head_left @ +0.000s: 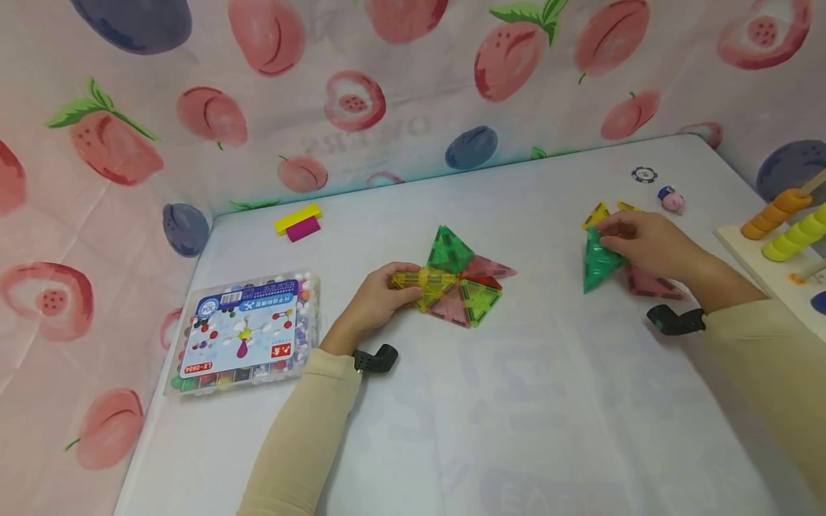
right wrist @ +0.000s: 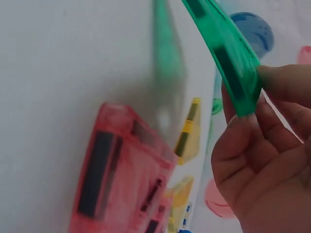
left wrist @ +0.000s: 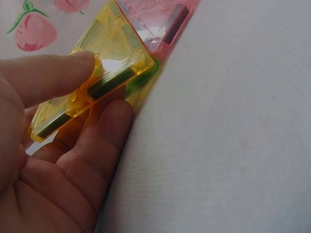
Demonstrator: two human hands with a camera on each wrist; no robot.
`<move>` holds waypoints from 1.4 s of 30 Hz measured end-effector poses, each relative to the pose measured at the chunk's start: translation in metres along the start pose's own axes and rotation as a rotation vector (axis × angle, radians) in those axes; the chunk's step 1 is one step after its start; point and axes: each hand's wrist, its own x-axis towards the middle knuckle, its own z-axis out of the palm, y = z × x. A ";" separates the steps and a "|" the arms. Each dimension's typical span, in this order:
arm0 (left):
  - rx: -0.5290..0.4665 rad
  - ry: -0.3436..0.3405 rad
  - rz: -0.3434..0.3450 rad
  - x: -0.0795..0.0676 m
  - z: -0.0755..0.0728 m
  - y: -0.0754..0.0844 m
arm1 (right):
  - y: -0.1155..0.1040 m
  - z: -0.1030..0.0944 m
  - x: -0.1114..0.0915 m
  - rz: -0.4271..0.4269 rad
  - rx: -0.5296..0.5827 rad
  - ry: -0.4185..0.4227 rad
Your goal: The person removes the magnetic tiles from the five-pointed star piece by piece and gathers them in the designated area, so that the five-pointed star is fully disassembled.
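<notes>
My left hand [head_left: 379,295] pinches a yellow triangular magnetic tile [left wrist: 109,43] between thumb and fingers. That tile overlaps the left side of a star-like cluster of translucent tiles, with a green tile [head_left: 448,249] at the top, a pink tile [head_left: 450,307] below and a lime tile [head_left: 480,301] at lower right. Over on the right, my right hand [head_left: 648,244] holds a green triangular magnetic tile [right wrist: 228,58] by one end, raised over the table. Red-pink tiles [right wrist: 126,165] lie beneath that hand, and yellow tiles [head_left: 595,215] lie just behind it.
A clear case [head_left: 241,333] of molecule-model pieces sits at left. Yellow and purple blocks [head_left: 300,221] lie near the back edge. A poker chip [head_left: 644,175] and a small pink figure [head_left: 671,199] are at back right, beside a wooden bead counter [head_left: 774,244].
</notes>
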 end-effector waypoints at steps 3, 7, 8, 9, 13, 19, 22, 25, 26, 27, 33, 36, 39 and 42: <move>-0.001 -0.003 -0.002 0.000 0.000 -0.001 | 0.001 0.004 0.008 -0.007 -0.020 -0.026; 0.009 -0.003 -0.001 0.000 0.001 -0.002 | -0.002 0.008 0.010 0.008 -0.046 -0.074; 0.013 -0.001 0.000 0.000 0.001 -0.003 | -0.004 0.009 0.009 0.017 -0.055 -0.091; 0.020 0.003 0.001 0.001 0.000 -0.003 | -0.006 0.010 0.007 0.024 -0.069 -0.107; 0.029 0.002 0.009 0.001 0.000 -0.002 | -0.012 0.013 -0.002 0.047 -0.137 -0.143; 0.019 0.000 0.010 0.000 -0.002 0.001 | -0.011 0.020 -0.010 0.021 -0.187 -0.149; 0.024 0.006 0.005 0.000 -0.001 0.001 | -0.010 0.023 -0.009 -0.006 -0.212 -0.145; 0.034 0.007 -0.002 0.000 0.000 0.001 | -0.008 0.023 -0.006 -0.017 -0.242 -0.142; 0.034 0.007 -0.003 -0.001 0.000 0.001 | -0.007 0.023 -0.005 -0.018 -0.251 -0.141; 0.034 0.008 -0.002 -0.001 0.000 0.001 | -0.007 0.022 -0.004 -0.015 -0.257 -0.140; 0.034 0.006 0.000 -0.002 0.001 0.000 | -0.004 0.018 0.002 0.012 -0.259 -0.140; 0.033 -0.007 -0.008 -0.002 0.001 -0.001 | -0.008 0.018 0.000 0.038 -0.224 -0.125; 0.033 -0.015 -0.010 -0.002 0.001 -0.002 | -0.018 0.021 -0.002 0.030 -0.167 -0.110; 0.031 -0.005 -0.006 -0.002 0.000 -0.001 | -0.033 0.028 0.000 -0.028 -0.112 -0.116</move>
